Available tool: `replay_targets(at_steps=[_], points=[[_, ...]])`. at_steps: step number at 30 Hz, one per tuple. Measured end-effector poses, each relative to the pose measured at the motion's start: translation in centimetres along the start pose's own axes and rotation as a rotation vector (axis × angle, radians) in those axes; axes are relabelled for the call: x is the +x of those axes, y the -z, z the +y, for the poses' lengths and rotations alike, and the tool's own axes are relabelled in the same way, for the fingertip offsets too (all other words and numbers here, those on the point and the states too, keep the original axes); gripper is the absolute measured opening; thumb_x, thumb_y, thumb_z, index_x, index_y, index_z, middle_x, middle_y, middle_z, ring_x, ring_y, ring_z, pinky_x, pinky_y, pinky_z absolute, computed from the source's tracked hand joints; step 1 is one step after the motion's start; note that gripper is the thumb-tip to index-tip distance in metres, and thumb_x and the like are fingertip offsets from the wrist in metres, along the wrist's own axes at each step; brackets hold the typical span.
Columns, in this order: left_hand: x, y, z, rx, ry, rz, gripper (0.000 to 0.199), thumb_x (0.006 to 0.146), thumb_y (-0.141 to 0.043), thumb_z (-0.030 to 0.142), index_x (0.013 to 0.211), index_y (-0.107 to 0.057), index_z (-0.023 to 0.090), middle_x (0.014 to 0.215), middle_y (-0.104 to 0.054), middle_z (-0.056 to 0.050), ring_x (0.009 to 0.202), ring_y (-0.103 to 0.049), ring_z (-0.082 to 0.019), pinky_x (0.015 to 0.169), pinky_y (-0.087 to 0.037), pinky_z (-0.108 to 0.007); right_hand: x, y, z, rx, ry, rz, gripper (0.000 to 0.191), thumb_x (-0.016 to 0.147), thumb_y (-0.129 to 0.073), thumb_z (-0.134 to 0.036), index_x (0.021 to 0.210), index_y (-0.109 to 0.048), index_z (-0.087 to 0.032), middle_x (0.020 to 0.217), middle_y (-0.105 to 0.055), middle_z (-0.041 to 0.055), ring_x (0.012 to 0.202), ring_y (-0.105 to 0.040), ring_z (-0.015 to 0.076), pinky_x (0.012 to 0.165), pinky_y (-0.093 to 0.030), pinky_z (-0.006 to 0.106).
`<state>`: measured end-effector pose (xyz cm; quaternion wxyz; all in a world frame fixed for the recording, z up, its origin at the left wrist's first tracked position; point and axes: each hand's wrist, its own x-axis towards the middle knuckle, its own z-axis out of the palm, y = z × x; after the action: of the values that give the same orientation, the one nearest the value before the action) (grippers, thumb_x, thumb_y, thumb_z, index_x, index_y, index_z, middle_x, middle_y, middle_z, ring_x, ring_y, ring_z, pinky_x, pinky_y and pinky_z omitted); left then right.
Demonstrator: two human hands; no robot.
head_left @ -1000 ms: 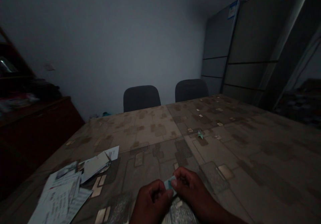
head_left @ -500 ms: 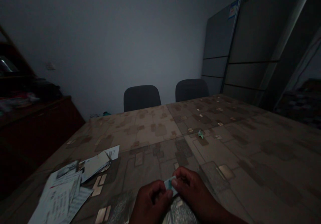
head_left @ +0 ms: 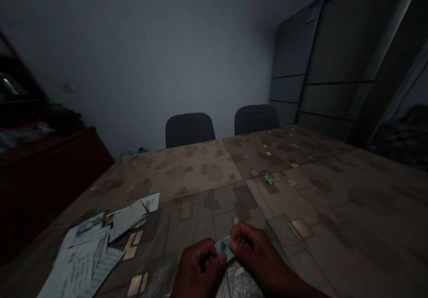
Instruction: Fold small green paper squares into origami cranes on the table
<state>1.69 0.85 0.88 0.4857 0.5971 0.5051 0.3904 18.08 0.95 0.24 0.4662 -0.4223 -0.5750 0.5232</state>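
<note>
Near the front edge of the view, a small pale paper piece with a blue-green mark (head_left: 224,247) is pinched between both hands. My left hand (head_left: 199,267) grips its left side, with thumb and fingers curled. On the right side, my right hand (head_left: 256,252) holds the paper between thumb and bent fingers. The hands are close together above the patterned tabletop, and the fingertips cover parts of the paper. A small green folded paper piece (head_left: 268,178) stands farther back, right of the middle.
Loose printed papers (head_left: 75,260) and a stack of cards or papers (head_left: 129,220) lie on the left of the patterned table (head_left: 200,191). Behind it are two dark chairs (head_left: 190,130). A wooden cabinet (head_left: 67,169) stands left, tall panelled doors (head_left: 334,62) right.
The small paper has shifted and tilted slightly between the fingers, showing a little more of its surface. Both hands keep nearly the same place; the view has moved very slightly.
</note>
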Motion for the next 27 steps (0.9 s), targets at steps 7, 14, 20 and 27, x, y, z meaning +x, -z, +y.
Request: replay_targets(at_steps=[7, 14, 20, 27], points=[[0.0, 0.1, -0.7, 0.025, -0.037, -0.019, 0.032, 0.075, -0.059, 0.043, 0.057, -0.045, 0.021, 0.055, -0.035, 0.005, 0.053, -0.032, -0.014, 0.05, -0.025, -0.025, -0.1, -0.2, -0.5, -0.047, -0.007, -0.001, 0.02, 0.084, -0.055, -0.036, 0.076, -0.052, -0.018, 0.067, -0.044, -0.003, 0.065, -0.04, 0.0144, 0.06, -0.032, 0.027], [-0.2, -0.3, -0.5, 0.108, -0.055, -0.023, 0.031, 0.074, -0.058, 0.039, 0.053, -0.045, 0.02, 0.053, -0.037, 0.004, 0.052, -0.034, -0.013, 0.05, -0.025, -0.026, -0.1, -0.2, -0.5, -0.115, 0.002, 0.014, 0.019, 0.081, -0.056, -0.034, 0.072, -0.052, -0.018, 0.064, -0.044, -0.003, 0.063, -0.04, 0.0144, 0.057, -0.031, 0.026], [-0.1, -0.2, -0.6, 0.088, -0.019, -0.034, 0.029, 0.073, -0.058, 0.039, 0.054, -0.048, 0.019, 0.053, -0.04, 0.004, 0.052, -0.036, -0.014, 0.05, -0.026, -0.026, 0.1, 0.0, -0.9, -0.057, -0.035, 0.027, 0.021, 0.08, -0.056, -0.037, 0.074, -0.053, -0.017, 0.065, -0.045, -0.0024, 0.063, -0.042, 0.0149, 0.059, -0.032, 0.027], [0.1, 0.6, -1.0, 0.02, 0.019, -0.018, 0.033, 0.073, -0.062, 0.044, 0.056, -0.047, 0.02, 0.052, -0.04, 0.005, 0.052, -0.036, -0.013, 0.049, -0.026, -0.024, 0.0, 0.0, -0.9, -0.036, -0.053, -0.004, 0.02, 0.08, -0.055, -0.035, 0.074, -0.053, -0.017, 0.067, -0.044, -0.0025, 0.065, -0.04, 0.0145, 0.059, -0.032, 0.026]])
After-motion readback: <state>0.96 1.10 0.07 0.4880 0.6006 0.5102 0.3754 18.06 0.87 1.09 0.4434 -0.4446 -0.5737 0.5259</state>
